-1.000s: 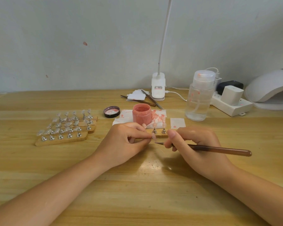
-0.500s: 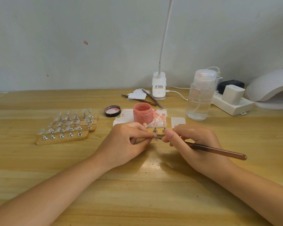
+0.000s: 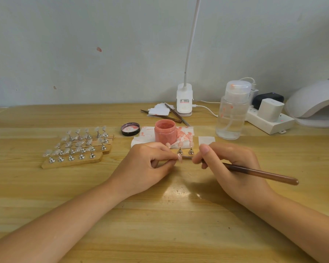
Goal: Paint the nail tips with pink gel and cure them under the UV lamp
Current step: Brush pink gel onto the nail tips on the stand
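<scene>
My left hand [image 3: 148,168] pinches a small pink nail tip [image 3: 179,159] on its stand just above the table. My right hand [image 3: 230,168] grips a brown brush [image 3: 258,173], its bristle end laid against that tip. Right behind my fingers two more pink tips on metal stands [image 3: 185,148] sit on a wooden strip. An open jar of pink gel [image 3: 165,131] stands on a stained paper towel [image 3: 184,134]. The white UV lamp [image 3: 315,103] sits at the far right edge.
Wooden strips with several clear nail tips [image 3: 78,147] lie at the left. The jar's black lid [image 3: 130,128], a clear pump bottle [image 3: 233,111], a clip lamp base [image 3: 184,100], spare brushes [image 3: 176,115] and a power strip [image 3: 270,120] fill the back.
The brush has swung up and left: its bristle end rose onto the nail tip held in my left hand, and the handle's far end dropped slightly lower to the right.
</scene>
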